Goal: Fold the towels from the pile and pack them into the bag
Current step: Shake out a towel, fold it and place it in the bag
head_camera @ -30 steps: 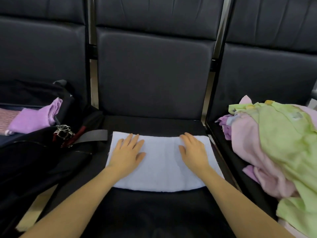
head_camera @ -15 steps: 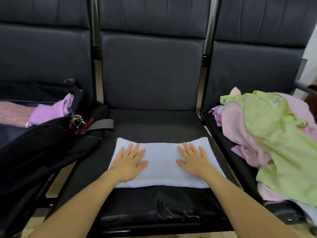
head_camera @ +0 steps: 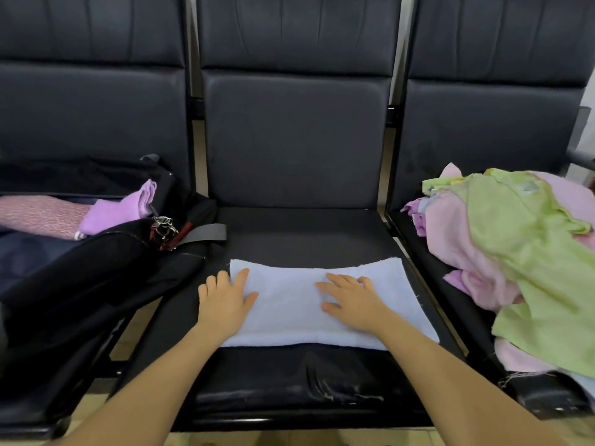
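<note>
A pale blue towel (head_camera: 289, 300), folded into a flat rectangle, lies on the middle black seat (head_camera: 309, 233). My left hand (head_camera: 223, 300) lies flat across its left edge, fingers straight, partly on the seat. My right hand (head_camera: 352, 300) presses flat on the towel's right half. A pile of green and pink towels (head_camera: 515, 252) is heaped on the right seat. On the left seat an open black bag (head_camera: 96, 268) holds a folded purple towel (head_camera: 119, 210) and a pink one (head_camera: 38, 215).
The bag's grey strap (head_camera: 206, 233) and metal clip (head_camera: 164, 225) lie on the middle seat's left edge. Black seat backs stand behind. A metal armrest (head_camera: 582, 157) sticks out at the far right. Pale floor shows below the seat fronts.
My left hand has slid left to the towel's left edge, and my right hand has shifted slightly toward the centre. The camera has drawn back a little; the towel stays flat.
</note>
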Demonstrator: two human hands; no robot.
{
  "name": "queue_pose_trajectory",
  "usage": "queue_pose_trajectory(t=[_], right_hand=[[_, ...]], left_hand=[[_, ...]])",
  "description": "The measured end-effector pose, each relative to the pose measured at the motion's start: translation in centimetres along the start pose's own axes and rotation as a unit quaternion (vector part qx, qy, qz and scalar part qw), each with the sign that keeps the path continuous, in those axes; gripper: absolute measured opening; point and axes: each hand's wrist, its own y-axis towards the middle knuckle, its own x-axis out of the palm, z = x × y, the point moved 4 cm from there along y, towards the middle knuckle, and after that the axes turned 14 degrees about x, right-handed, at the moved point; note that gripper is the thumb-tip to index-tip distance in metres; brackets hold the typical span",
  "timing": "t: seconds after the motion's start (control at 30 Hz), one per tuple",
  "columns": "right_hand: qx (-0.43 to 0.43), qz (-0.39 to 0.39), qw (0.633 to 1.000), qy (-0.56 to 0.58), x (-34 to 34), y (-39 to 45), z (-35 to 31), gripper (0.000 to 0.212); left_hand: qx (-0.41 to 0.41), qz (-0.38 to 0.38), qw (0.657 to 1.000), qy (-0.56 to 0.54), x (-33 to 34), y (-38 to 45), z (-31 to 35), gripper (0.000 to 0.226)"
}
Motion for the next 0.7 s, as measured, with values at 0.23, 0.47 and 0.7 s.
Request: queue_pose_trajectory(t=[0.23, 0.47, 0.7], right_hand=[[0.011, -0.019, 1.0, -0.008, 1.8, 0.5, -0.3, 0.05], [0.006, -0.056, 0.998, 0.02, 2.9, 2.0, -4.6, 0.052], [-0.031, -0.079, 0.99, 0.115, 2.5, 2.1, -6.8, 0.051]], left_hand=[[-0.016, 0.057, 0.989, -0.138, -1.1, 0.3, -0.4, 0.041], [-0.034, 0.186, 0.915, -0.357, -6.0, 0.2, -0.9, 0.037], [-0.081, 0.198, 0.903, -0.372, -6.7, 1.0, 2.3, 0.02]])
